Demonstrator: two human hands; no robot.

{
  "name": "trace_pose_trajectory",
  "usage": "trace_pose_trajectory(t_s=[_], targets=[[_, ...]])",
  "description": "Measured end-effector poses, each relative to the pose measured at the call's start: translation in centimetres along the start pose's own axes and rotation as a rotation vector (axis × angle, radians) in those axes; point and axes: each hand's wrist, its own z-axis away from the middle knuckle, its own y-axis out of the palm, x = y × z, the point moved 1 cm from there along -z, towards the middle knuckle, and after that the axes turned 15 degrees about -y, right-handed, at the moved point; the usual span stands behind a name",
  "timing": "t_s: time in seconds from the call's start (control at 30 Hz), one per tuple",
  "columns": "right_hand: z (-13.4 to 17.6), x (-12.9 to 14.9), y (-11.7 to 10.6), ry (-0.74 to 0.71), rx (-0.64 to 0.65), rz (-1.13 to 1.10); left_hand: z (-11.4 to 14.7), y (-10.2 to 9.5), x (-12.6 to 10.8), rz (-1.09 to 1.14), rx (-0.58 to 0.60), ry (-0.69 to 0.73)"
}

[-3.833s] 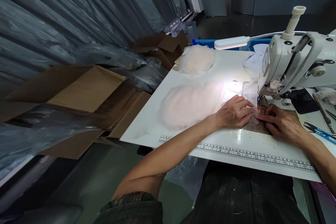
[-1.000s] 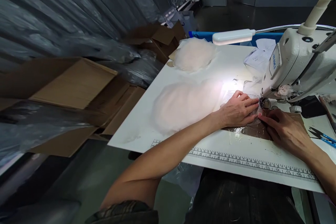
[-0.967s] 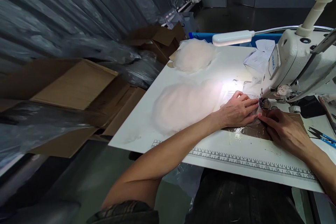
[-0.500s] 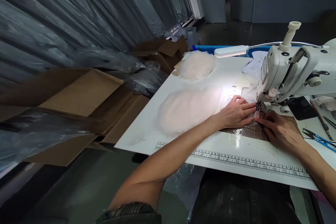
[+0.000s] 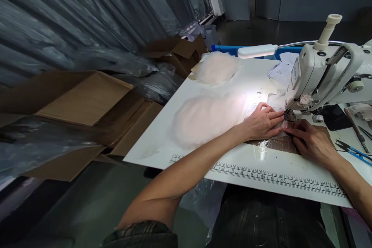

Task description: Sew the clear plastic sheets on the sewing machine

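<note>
My left hand lies flat on a thin sheer piece of fabric, fingertips close to the presser foot of a white sewing machine. My right hand presses the same piece from the right, over a brown shiny patch of the table. Both hands pin the fabric down just in front of the needle; the needle itself is too small to make out. A larger pale fluffy piece trails to the left of my left hand under the lamp's glare.
A second pale fluffy pile lies at the far table edge. A lamp hangs above. Scissors lie right. A printed ruler runs along the near edge. Cardboard boxes and plastic-wrapped goods stand left.
The hands stay on the fabric at the presser foot; my left fingertips have crept slightly closer to it. The view shifted a little as my head moved.
</note>
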Motion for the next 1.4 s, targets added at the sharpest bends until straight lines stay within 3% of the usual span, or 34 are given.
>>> trace_pose_trajectory(t_s=[0.23, 0.4, 0.6, 0.77, 1.4], targets=[[0.0, -0.1, 0.0, 0.007, -0.016, 0.02, 0.5, 0.3, 0.0, -0.015, -0.113, 0.003], [0.0, -0.1, 0.3, 0.03, -0.023, -0.004, 0.9, 0.0, 0.0, 0.054, -0.206, 0.098], [0.0, -0.2, 0.4, 0.046, -0.011, -0.03, 1.0, -0.1, -0.5, 0.143, -0.146, 0.205], [0.0, -0.2, 0.3, 0.051, 0.004, -0.047, 1.0, -0.2, -0.6, 0.188, -0.061, 0.172], [0.3, -0.9, 0.4, 0.004, 0.003, -0.071, 1.2, -0.3, -0.8, 0.198, -0.063, 0.15]])
